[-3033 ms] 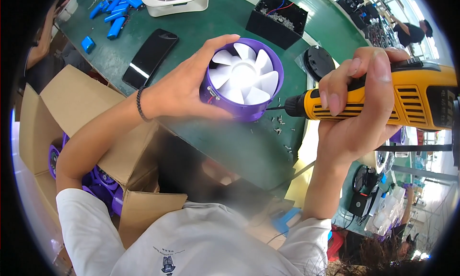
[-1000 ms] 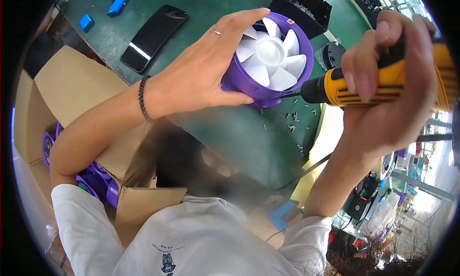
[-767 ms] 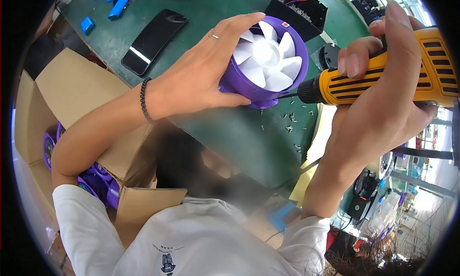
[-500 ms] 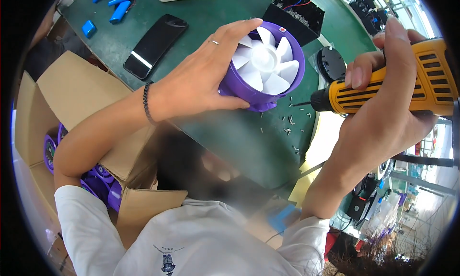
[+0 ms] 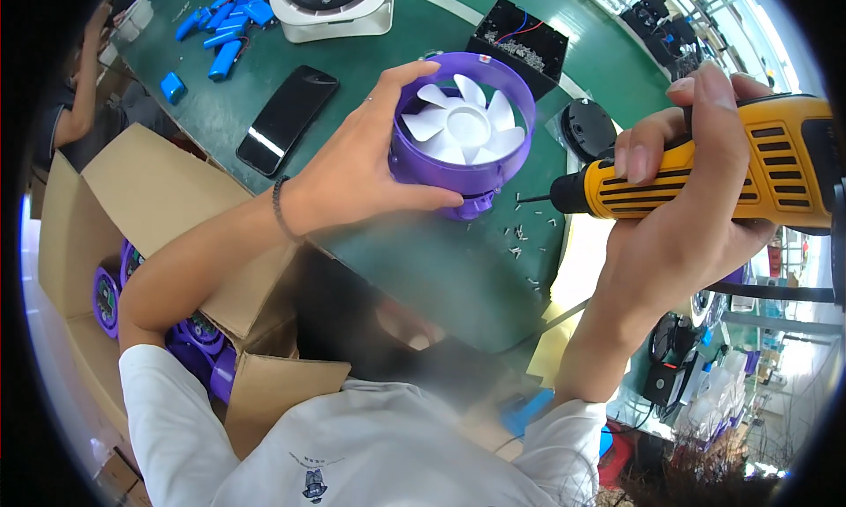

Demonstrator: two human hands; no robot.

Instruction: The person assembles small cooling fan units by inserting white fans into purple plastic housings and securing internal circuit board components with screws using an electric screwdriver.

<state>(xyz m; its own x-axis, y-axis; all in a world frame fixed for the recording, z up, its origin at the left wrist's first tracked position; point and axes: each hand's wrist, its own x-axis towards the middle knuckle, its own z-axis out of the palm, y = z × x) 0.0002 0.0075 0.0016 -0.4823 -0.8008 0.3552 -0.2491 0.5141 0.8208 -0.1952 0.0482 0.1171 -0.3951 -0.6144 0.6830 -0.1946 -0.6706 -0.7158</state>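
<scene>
My left hand (image 5: 366, 155) grips a purple round fan housing (image 5: 507, 166) by its left side, thumb along the lower front and fingers behind the rim. White fan blades (image 5: 467, 126) sit inside the ring, facing up toward me. In my right hand (image 5: 683, 190) is a yellow and black electric screwdriver (image 5: 705, 172), fingers wrapped round its body. Its thin bit points left, close to the right of the housing's lower part and apart from it. Beneath the bit, small loose screws (image 5: 518, 236) lie scattered on the green table (image 5: 423, 269).
A black phone (image 5: 287, 119) lies left of the housing. Blue battery packs (image 5: 233, 31) and a white device (image 5: 335, 14) are farther back. A black box of screws (image 5: 520, 44) and a black disc (image 5: 588, 130) stand behind. An open carton (image 5: 167, 181) holds purple housings. Another person's arm (image 5: 84, 93) shows far left.
The fan housing has shifted slightly left and tilted, showing more of its side wall. The screwdriver has moved left and a little lower with it. More of the white device shows.
</scene>
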